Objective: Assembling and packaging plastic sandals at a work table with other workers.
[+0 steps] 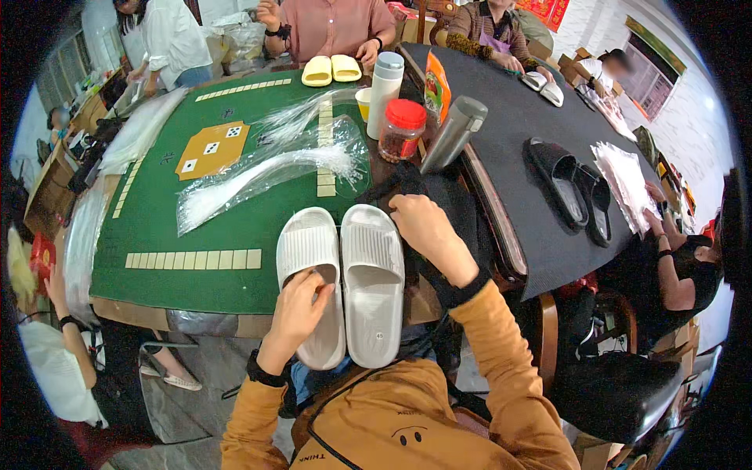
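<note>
A pair of light grey slide slippers, the left slipper (308, 243) and the right slipper (373, 254), lies side by side at the near table edge, toes pointing away. A thin clear strand seems to span the gap near their toes. My left hand (298, 313) rests over the left slipper's foot opening, fingers curled together; what they pinch, if anything, is hidden. Just right of the right slipper's toe, my right hand (431, 227) is closed beside a black cloth or bag (403, 182); its grip cannot be made out. A bundle of clear plastic fasteners (274, 176) lies beyond the slippers in an open bag.
Behind stand a red-lidded jar (403, 129), a white tumbler (385, 90), a steel flask (456, 133) and an orange pouch (436, 86). Clear bags (141, 129) lie on the green mat (157, 290). Co-workers sit around with cream slippers (331, 70) and black slippers (558, 180).
</note>
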Demonstrator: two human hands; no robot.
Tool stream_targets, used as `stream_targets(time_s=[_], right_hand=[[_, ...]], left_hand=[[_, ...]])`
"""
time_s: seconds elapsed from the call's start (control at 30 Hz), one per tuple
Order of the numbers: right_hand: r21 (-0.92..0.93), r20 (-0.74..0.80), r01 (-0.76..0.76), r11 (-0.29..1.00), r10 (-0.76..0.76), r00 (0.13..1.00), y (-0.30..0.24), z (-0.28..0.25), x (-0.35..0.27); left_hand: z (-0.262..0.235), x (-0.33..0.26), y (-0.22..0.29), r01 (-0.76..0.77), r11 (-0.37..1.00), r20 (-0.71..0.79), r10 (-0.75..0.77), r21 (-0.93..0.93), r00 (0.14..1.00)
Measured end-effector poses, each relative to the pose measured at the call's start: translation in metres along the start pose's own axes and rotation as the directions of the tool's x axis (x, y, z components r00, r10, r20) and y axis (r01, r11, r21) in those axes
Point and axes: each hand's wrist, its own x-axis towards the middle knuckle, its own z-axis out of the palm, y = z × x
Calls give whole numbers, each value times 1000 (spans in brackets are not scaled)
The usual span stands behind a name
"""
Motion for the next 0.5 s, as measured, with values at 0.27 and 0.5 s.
stream_targets(time_s=[0.27,0.5], right_hand=[[-396,123,66,916,-18,992,11,54,32],[-296,-41,61,953,-76,996,21,69,27]], left_hand=[[7,5,-1,-2,1000,-5,2,17,1000],[8,10,-4,-34,999,-9,34,-5,999]])
